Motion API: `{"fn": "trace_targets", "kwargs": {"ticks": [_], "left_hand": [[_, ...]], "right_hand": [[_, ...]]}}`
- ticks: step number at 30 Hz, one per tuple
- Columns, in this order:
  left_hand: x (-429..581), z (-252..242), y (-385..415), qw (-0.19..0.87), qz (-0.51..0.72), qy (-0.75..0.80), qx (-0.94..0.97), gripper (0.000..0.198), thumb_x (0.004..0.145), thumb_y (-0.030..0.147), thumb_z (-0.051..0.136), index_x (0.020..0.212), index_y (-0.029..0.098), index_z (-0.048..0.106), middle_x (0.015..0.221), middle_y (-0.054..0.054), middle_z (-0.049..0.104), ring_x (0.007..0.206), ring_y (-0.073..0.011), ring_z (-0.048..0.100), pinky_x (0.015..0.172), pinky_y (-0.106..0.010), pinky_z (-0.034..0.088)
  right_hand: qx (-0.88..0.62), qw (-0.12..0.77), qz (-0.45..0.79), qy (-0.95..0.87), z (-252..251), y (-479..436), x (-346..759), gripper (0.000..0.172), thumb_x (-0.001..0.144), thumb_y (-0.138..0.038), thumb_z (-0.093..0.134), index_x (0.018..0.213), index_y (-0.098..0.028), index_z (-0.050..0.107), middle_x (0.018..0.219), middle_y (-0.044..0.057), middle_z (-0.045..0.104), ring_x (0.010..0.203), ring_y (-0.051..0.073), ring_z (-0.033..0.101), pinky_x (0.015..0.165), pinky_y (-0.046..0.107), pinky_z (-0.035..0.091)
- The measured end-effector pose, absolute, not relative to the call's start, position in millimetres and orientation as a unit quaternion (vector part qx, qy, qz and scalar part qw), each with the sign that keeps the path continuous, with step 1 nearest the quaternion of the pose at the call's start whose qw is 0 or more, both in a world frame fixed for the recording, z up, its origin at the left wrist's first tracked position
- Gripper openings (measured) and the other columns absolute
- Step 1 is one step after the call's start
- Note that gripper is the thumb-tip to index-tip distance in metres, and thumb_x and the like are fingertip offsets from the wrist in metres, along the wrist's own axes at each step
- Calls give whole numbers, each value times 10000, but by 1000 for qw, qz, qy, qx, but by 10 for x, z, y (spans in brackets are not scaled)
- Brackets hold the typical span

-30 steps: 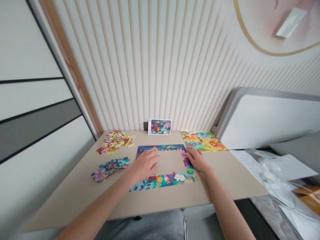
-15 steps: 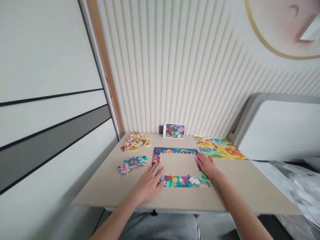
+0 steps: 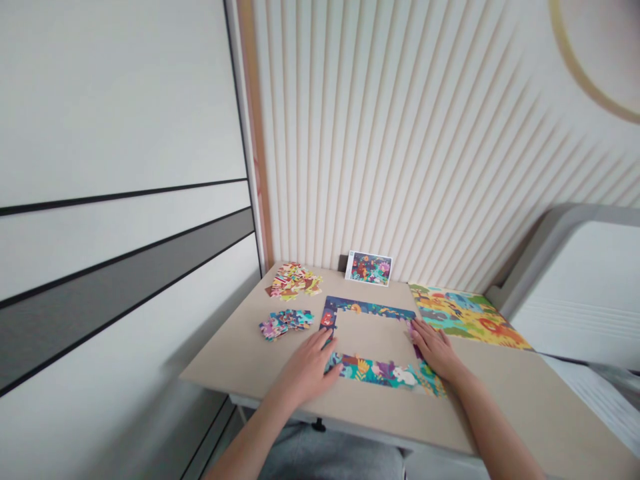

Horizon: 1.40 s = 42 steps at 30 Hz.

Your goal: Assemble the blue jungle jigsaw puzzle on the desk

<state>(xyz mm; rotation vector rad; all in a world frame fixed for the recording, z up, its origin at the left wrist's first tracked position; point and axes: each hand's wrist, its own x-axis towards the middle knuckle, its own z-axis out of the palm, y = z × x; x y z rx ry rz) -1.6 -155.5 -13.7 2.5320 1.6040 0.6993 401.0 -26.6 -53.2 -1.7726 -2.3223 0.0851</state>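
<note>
A jigsaw puzzle border [image 3: 370, 370] lies on the table in front of me, joined into a rectangular frame with bare tabletop inside it. My left hand [image 3: 313, 365] rests on its left side near the lower corner, fingers stretched out and slightly apart. On the right side of the border lies my right hand [image 3: 436, 348], flat with its fingers extended. Both hands cover parts of the border. Just left of it is a pile of blue, teal and purple puzzle pieces [image 3: 286, 323]. Behind the border, a picture card [image 3: 369, 268] leans upright near the wall.
A second pile of red and yellow puzzle pieces [image 3: 294, 280] sits at the back left of the table [image 3: 240, 363]. An assembled yellow animal puzzle [image 3: 467, 313] lies at the back right. White sheets [image 3: 595, 393] are beyond the right edge, and a ribbed wall rises behind.
The camera view has turned left, so the table appears shifted right and tilted. Both hands stay on the puzzle border in nearly the same places.
</note>
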Motion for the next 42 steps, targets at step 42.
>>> {"fn": "trace_targets", "kwargs": {"ticks": [42], "left_hand": [[-21,-99,-1562,22,304,524,796,298,979,243,523,1243,258,658,1294,-80,640,1244,-258,574,1096,-468,484]], "right_hand": [[-546,327,109,-763,-375,-223,4122,572,972,-653,378,1124,-239,743,1289,103,688,1216,323,604,1098,502,444]]}}
